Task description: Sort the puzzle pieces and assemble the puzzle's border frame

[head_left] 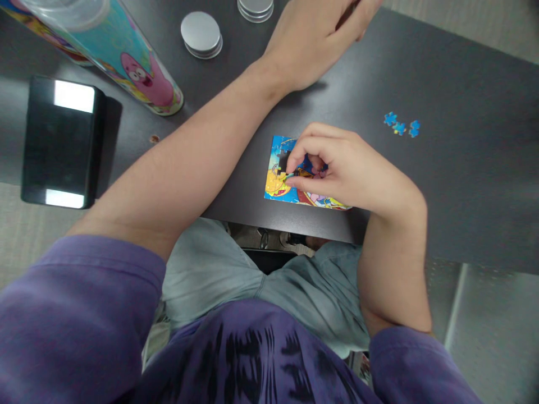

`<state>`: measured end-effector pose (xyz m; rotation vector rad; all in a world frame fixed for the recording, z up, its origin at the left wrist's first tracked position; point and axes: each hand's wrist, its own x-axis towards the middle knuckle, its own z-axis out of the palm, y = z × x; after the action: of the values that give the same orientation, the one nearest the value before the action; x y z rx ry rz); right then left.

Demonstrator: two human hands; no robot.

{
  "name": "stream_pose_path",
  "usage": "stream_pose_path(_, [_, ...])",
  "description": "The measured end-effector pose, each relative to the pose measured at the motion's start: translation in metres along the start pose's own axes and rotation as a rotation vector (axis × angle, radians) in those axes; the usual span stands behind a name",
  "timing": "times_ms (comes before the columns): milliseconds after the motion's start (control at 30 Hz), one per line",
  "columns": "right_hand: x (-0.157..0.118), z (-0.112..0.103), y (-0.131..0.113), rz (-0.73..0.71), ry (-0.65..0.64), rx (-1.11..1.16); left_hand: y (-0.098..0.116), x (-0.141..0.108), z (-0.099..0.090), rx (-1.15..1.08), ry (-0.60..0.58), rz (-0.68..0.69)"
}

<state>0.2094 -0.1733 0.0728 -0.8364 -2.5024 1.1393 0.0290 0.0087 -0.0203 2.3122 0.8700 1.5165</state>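
Note:
A colourful jigsaw puzzle [278,187] lies on the dark table near its front edge, with a dark gap in its upper left part. Over it, my right hand [337,165] pinches a small puzzle piece [289,176] between thumb and forefinger, at the lower edge of the gap. That hand covers much of the puzzle's right side. My left hand [314,36] reaches across to the far side of the table, its fingers partly cut off by the top of the frame; what they hold, if anything, is hidden. Several loose blue pieces [400,128] lie to the right.
Round silver tins [201,32] [255,8] stand at the far side. At the left are a tall cartoon-printed cylinder [145,78] and a glossy black box [59,146]. The table's front edge [286,226] runs just above my lap.

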Motion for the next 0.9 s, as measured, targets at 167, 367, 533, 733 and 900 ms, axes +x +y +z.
stream_pose_path(167, [-0.003, -0.001, -0.007, 0.030, -0.031, 0.072, 0.000, 0.001, 0.000, 0.007, -0.008, 0.018])
stream_pose_path(367, [-0.007, 0.002, -0.003, -0.014, 0.133, 0.194, 0.001, 0.000, -0.003, 0.060, -0.048, 0.007])
stream_pose_path(533, [-0.006, 0.002, -0.001, -0.031, 0.159, 0.214, 0.004, 0.001, -0.002, 0.101, -0.071, -0.008])
stream_pose_path(733, [-0.008, 0.006, -0.001, 0.061, 0.168, 0.359, -0.003, 0.002, 0.012, 0.039, 0.052, -0.012])
stream_pose_path(900, [-0.007, 0.005, -0.001, 0.111, 0.153, 0.354, -0.004, 0.002, 0.011, 0.026, 0.048, 0.002])
